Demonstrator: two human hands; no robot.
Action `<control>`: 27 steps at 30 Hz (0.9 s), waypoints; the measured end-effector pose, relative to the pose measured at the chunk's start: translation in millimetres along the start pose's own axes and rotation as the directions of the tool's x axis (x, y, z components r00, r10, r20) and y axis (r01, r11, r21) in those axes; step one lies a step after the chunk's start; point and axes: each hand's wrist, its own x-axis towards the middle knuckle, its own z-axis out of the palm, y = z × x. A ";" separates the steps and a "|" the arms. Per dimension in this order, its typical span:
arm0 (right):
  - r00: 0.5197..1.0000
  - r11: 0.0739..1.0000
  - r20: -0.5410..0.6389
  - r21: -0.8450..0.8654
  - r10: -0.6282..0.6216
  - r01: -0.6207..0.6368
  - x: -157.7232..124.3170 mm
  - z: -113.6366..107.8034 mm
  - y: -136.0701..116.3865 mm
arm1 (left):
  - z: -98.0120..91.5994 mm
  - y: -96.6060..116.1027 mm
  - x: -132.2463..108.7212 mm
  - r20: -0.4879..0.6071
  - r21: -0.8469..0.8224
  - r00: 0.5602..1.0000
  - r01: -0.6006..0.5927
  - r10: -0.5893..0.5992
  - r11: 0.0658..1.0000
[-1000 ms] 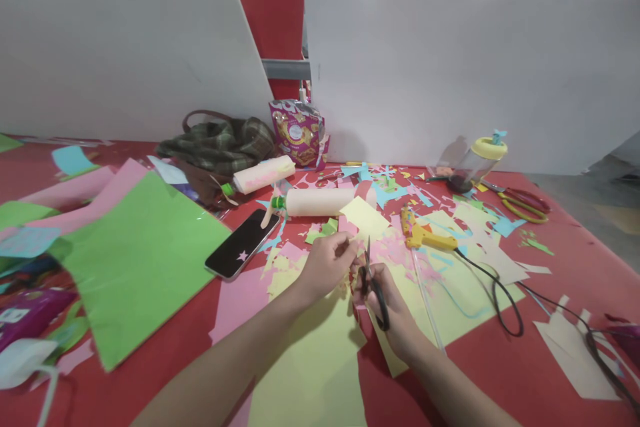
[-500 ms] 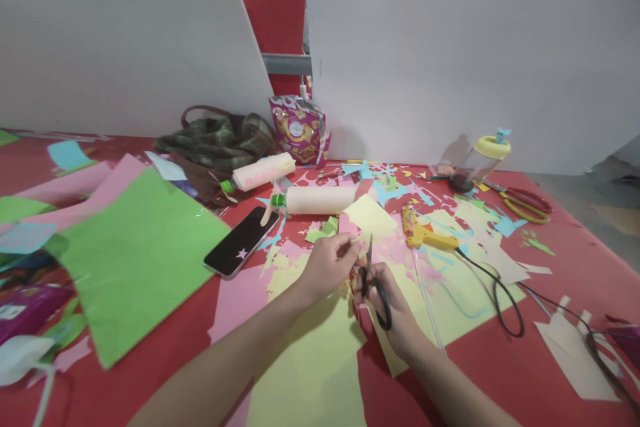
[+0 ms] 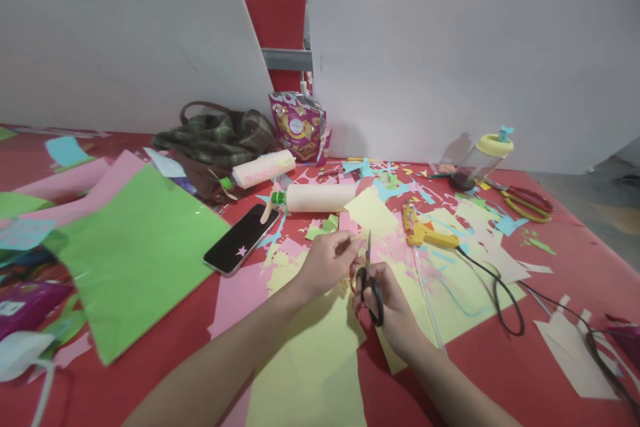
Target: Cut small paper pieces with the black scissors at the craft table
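My right hand (image 3: 393, 307) grips a pair of scissors (image 3: 373, 290) by the black handles, blades pointing away from me and looking nearly closed. Just left of the blades, my left hand (image 3: 327, 263) is closed in a pinch; whatever lies between its fingertips is too small to name, perhaps a scrap of paper. Under both hands spread sheets of pale yellow paper (image 3: 310, 360), with a pink sheet (image 3: 233, 300) partly beneath. A smartphone (image 3: 243, 240) with a small pink star on its screen lies left of my left hand.
A yellow glue gun (image 3: 430, 235) with a black cord lies to the right. Two paper-wrapped bottles (image 3: 320, 199) lie beyond my hands. Large green paper (image 3: 145, 260) covers the left. Red-and-yellow-handled scissors (image 3: 527, 203) and a clear cup (image 3: 477, 163) are far right. White boards (image 3: 450, 67) stand behind.
The scissors have turned slightly in my right hand, with the handles shifting a little left. My left hand stays pinched in nearly the same place. The view has tilted slightly downward.
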 end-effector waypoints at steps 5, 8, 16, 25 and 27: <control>1.000 1.000 -0.004 -0.006 0.001 -0.001 -0.6 0.2 2.2 | -6.2 2.4 1.0 0.044 -0.003 0.999 -0.010 0.010 1.000; 1.000 1.000 -0.010 -0.011 -0.001 0.000 -0.4 1.0 1.8 | -10.9 3.4 1.7 0.086 -0.009 0.996 -0.008 0.009 1.000; 0.999 0.999 0.007 -0.006 -0.049 0.049 -0.3 -0.7 -0.5 | -15.8 3.3 1.6 0.183 -0.011 0.983 -0.011 0.012 1.000; 0.998 0.998 0.003 -0.009 -0.068 0.068 -4.1 1.1 -0.4 | -14.5 2.0 1.3 0.218 -0.049 0.976 0.016 -0.005 0.999; 0.998 0.998 0.012 0.004 -0.059 0.059 -3.5 1.4 -0.7 | -15.5 3.5 1.2 0.228 -0.070 0.974 0.028 -0.011 0.997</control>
